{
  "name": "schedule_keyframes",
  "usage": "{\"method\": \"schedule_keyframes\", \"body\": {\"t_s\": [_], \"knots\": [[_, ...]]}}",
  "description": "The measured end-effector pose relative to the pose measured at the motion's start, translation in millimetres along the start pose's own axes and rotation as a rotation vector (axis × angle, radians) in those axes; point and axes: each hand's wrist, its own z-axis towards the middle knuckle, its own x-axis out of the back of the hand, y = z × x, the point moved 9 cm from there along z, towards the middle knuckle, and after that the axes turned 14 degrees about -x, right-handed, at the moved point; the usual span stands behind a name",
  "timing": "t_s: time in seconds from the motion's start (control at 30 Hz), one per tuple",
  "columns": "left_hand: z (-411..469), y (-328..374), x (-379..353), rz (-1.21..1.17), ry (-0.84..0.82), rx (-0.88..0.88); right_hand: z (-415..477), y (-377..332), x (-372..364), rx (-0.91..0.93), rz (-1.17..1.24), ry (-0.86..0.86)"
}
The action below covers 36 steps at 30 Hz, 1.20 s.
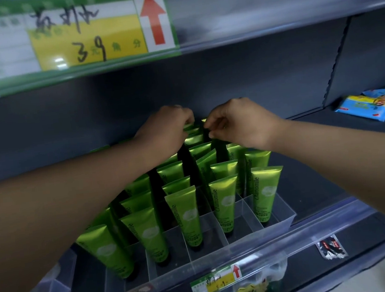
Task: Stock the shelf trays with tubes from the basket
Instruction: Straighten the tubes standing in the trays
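Both outstretched, left hand [168, 130] and right hand [238, 123] pinch rear tubes [195, 139].

Both arms are bare and reach forward, coming closer to each other. The left forearm [72, 198] goes up to the right, and the right forearm [344, 143] goes up to the left. The left hand [168, 130] and the right hand [242, 125] are side by side, near but apart, backs upward. The fingers of both curl downward; whether they pinch something is not clear.
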Motion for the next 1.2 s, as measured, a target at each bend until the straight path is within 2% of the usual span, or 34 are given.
{"method": "schedule_keyframes", "body": {"t_s": [0.1, 0.17, 0.37, 0.47, 0.63, 0.83, 1.2], "knots": [[-4.3, 18.2, 15.1, -0.097, 0.098, -0.05, -8.3, 5.8, 8.5, 0.002, 0.015, 0.018], [-9.7, 27.8, 16.3, -0.131, 0.097, -0.046, -14.7, 9.6, 10.1, 0.005, 0.004, 0.005], [-24.7, 38.9, -9.3, -0.178, -0.137, 0.012, -37.0, 10.8, -5.9, 0.05, 0.01, -0.144], [-26.7, 38.0, -15.6, -0.154, -0.184, 0.03, -40.8, 10.0, -14.6, 0.073, -0.045, -0.181], [-25.2, 36.0, -15.5, -0.153, -0.147, 0.052, -39.4, 6.9, -21.4, 0.074, -0.092, -0.194], [-23.6, 37.6, -12.6, -0.133, -0.101, 0.049, -40.2, 2.7, -23.0, 0.053, -0.033, -0.221], [-24.2, 40.9, -11.4, -0.067, -0.12, -0.006, -39.7, -3.0, -28.6, 0.043, 0.012, -0.228]]}}
